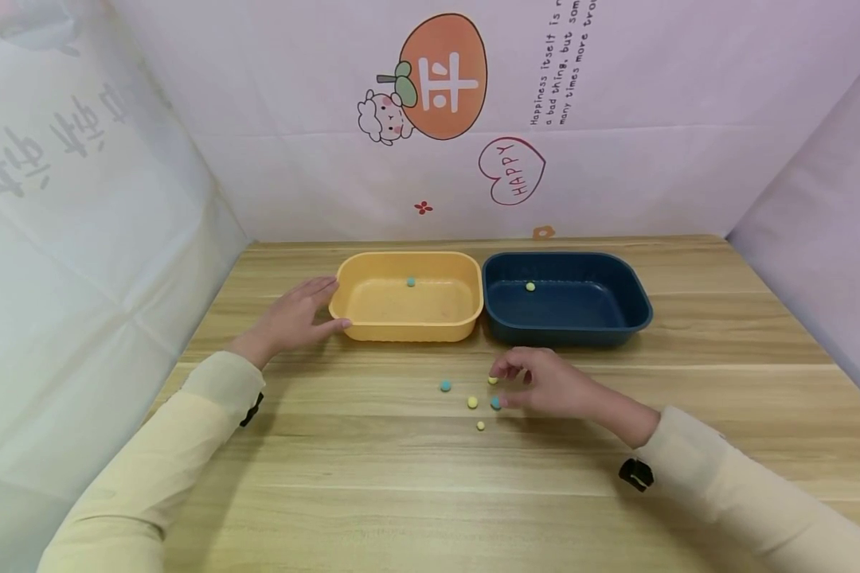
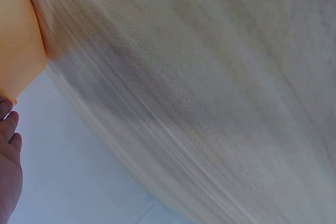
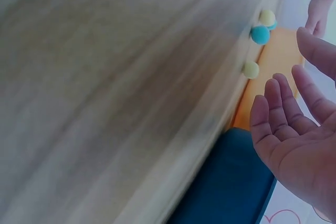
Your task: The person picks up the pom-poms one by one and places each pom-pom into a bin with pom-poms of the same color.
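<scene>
My left hand [image 1: 297,316] lies at the left end of a yellow plastic bin [image 1: 405,333], its fingers along the side wall and its thumb at the front rim. One small blue ball [image 1: 411,282] is inside that bin. To its right stands a dark blue bin [image 1: 569,337] with a small yellow ball [image 1: 530,287] in it. My right hand [image 1: 545,385] hovers over loose balls on the table, fingers relaxed and apart, holding nothing. Its thumb tip is right at a blue ball [image 1: 496,403], and its forefinger overlaps a yellow ball [image 1: 492,380]. In the right wrist view the palm [image 3: 302,166] faces the camera.
Another blue ball [image 1: 445,386] and two yellow balls, one mid-group [image 1: 472,403] and a nearer one [image 1: 480,426], lie left of the right hand. The wooden table [image 1: 373,485] meets a printed white cloth [image 1: 294,175] behind the bins. More cloth hangs at both sides.
</scene>
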The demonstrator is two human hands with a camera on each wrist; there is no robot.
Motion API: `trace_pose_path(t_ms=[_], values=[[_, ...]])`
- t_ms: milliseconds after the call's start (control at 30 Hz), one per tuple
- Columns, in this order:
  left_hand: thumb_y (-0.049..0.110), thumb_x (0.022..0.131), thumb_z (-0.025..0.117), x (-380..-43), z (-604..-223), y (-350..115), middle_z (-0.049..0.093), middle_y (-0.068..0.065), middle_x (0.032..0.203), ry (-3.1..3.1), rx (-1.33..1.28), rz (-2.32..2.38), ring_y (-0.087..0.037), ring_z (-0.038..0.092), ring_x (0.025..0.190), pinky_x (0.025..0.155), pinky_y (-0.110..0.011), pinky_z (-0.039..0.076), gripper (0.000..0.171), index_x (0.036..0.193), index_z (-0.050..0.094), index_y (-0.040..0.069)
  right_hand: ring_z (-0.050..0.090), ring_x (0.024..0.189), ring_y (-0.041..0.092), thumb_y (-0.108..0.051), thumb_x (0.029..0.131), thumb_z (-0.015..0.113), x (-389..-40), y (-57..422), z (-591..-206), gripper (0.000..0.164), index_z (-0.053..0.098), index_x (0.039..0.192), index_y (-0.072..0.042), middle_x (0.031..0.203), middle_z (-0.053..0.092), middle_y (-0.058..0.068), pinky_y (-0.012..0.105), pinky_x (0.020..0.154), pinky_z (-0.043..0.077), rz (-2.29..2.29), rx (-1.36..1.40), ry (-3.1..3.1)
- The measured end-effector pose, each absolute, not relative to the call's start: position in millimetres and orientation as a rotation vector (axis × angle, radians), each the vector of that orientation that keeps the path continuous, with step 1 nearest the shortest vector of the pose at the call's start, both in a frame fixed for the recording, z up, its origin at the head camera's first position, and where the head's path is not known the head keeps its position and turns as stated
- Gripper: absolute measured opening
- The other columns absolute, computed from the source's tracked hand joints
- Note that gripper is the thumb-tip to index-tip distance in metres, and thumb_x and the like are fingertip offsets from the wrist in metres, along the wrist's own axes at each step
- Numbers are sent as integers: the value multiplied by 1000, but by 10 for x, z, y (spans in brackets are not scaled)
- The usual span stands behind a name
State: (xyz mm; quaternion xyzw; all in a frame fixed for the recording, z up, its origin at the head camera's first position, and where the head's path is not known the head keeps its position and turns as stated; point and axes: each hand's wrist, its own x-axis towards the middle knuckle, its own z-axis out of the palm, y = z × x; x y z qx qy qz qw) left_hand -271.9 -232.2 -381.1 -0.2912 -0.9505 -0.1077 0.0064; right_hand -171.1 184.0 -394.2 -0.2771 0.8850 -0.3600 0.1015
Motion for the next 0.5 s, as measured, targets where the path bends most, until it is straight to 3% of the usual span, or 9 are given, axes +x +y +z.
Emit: trace_pose_path(t_ms=[500], values=[[53,94,57,-2722,-3813,-2323,30,-24,152,-2973,-914,-326,-39,23,142,116,-49,16,86,147,31,-9,57,88,19,-15,79,82,-1714,1831,-3997,29,68,104,-11,97,65,-2,36,79,51,-972,-883,2576]])
